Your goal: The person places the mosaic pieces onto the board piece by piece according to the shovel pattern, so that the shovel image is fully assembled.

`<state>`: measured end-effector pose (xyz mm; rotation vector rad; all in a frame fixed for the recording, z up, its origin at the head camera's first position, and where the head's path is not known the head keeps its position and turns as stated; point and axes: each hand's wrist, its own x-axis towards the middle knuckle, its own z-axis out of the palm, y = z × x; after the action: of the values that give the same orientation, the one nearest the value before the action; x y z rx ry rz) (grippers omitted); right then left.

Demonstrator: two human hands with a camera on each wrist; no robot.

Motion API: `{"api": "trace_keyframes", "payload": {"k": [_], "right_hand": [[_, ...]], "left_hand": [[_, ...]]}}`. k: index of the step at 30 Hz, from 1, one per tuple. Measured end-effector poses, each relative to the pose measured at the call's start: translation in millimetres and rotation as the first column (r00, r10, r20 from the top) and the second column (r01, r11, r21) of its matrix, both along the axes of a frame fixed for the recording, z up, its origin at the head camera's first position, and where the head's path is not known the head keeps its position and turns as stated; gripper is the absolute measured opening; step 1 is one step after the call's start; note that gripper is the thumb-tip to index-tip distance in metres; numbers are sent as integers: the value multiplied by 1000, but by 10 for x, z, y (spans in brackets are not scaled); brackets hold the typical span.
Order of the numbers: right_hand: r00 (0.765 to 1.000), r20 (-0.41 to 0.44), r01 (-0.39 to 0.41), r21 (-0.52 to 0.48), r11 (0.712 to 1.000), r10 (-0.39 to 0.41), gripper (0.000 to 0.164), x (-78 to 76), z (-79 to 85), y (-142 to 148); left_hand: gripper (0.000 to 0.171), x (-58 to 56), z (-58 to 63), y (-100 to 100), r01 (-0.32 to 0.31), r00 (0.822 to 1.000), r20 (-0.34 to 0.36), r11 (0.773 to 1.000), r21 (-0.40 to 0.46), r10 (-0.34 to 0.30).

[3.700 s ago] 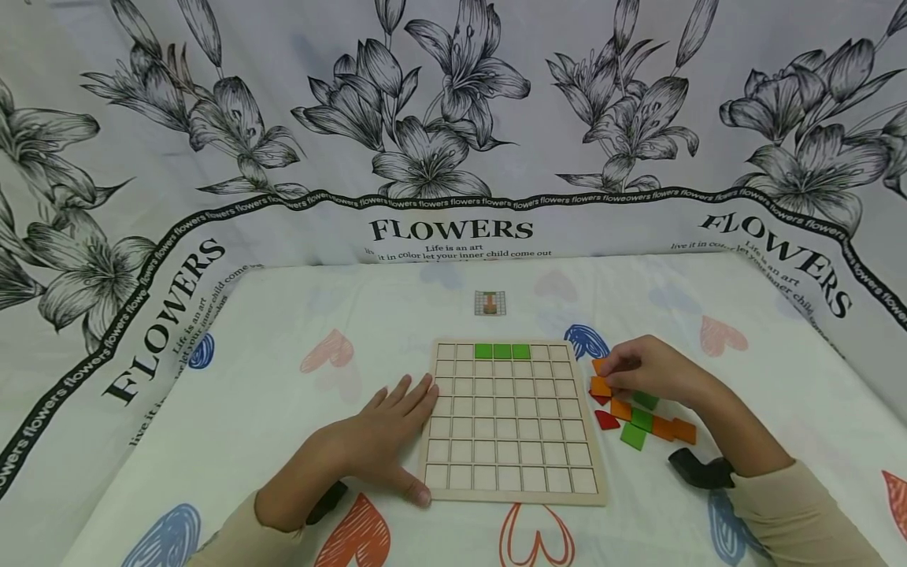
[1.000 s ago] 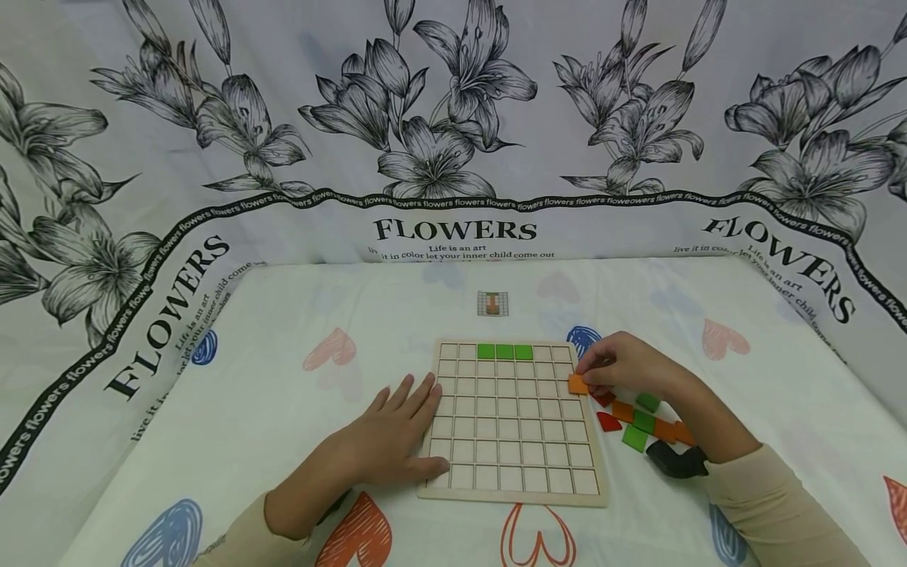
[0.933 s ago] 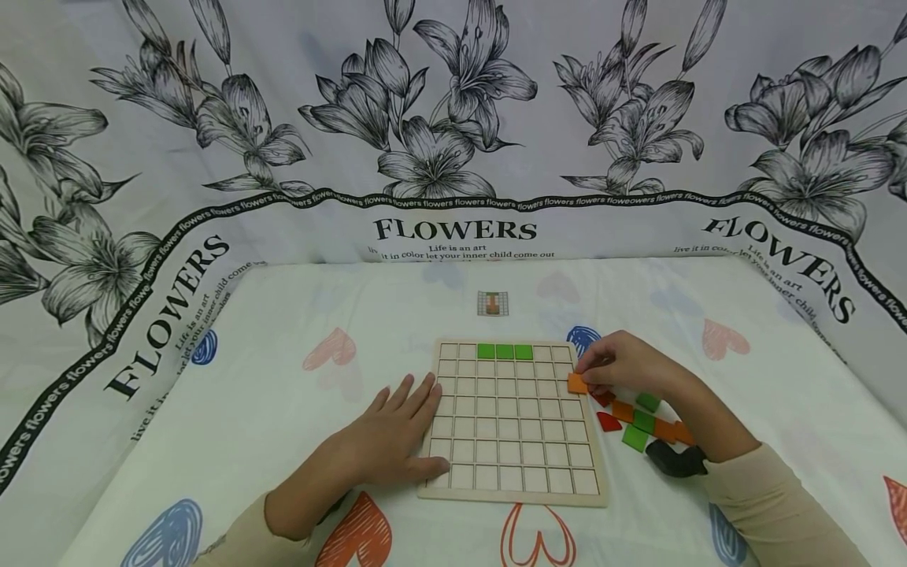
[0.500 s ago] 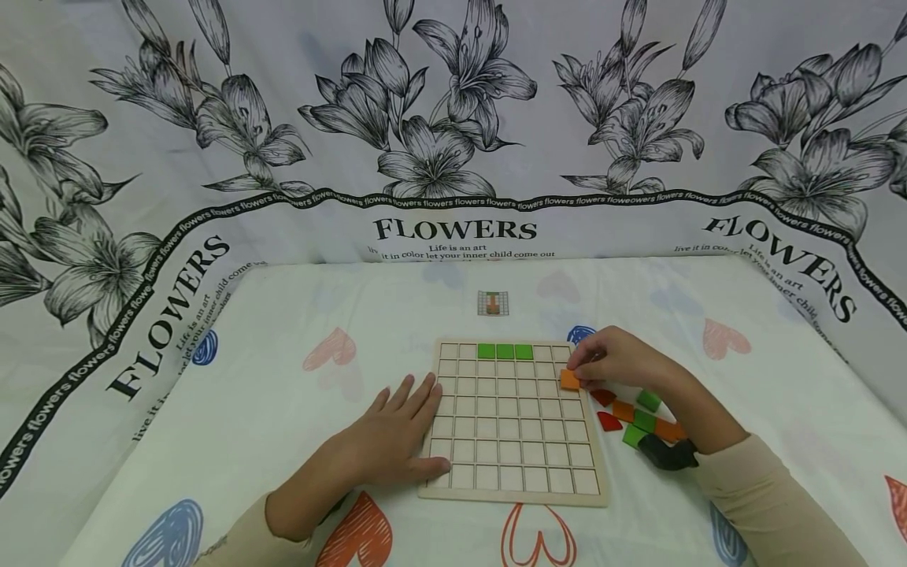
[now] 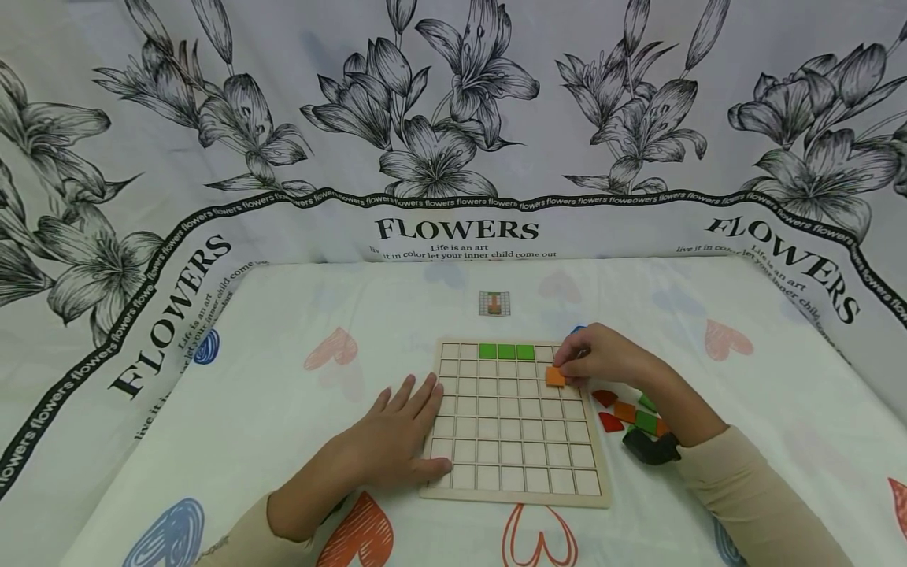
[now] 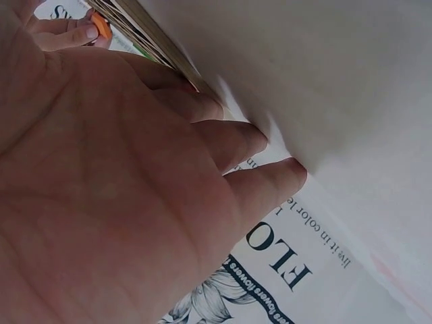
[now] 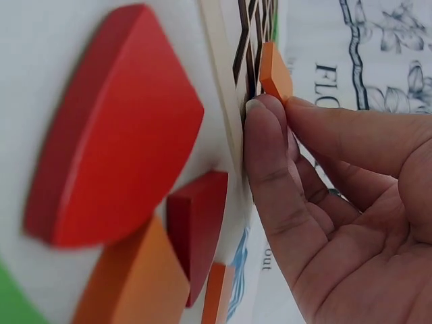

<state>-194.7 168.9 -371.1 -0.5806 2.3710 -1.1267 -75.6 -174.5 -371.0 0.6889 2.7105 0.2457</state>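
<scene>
The left hand (image 5: 386,445), fingers spread and empty, touched the gridded board (image 5: 512,454) at its left edge, three green tiles (image 5: 506,352) lay in its far row, and an orange tile (image 5: 555,376), pinched by the right hand (image 5: 611,358), was over its right part.

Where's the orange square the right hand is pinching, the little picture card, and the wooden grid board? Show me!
Orange square (image 5: 555,377): head view, middle of its top face.
Picture card (image 5: 494,304): head view, middle of its printed face.
Wooden grid board (image 5: 514,497): head view, on its near rim.
</scene>
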Motion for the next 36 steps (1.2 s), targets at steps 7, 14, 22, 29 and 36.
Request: {"api": "trace_keyframes", "payload": {"k": [7, 14, 22, 29, 36], "right_hand": [[1000, 22, 8, -6, 1000, -8, 6, -10, 21, -91], [1000, 21, -1, -19, 1000, 2, 7, -37, 14, -172], [1000, 21, 10, -15, 1000, -10, 6, -48, 22, -297], [1000, 13, 1, 3, 1000, -1, 7, -66, 27, -377], [1000, 12, 6, 32, 999, -7, 7, -78, 38, -434]], "left_hand": [[100, 5, 6, -5, 4, 1000, -5, 1000, -1, -4], [100, 9, 15, 6, 1, 1000, -2, 1000, -4, -1], [100, 9, 11, 8, -3, 1000, 2, 1000, -1, 3], [101, 0, 4, 4, -9, 1000, 15, 1000, -10, 10], [101, -1, 15, 10, -12, 1000, 23, 1000, -4, 12]]}}
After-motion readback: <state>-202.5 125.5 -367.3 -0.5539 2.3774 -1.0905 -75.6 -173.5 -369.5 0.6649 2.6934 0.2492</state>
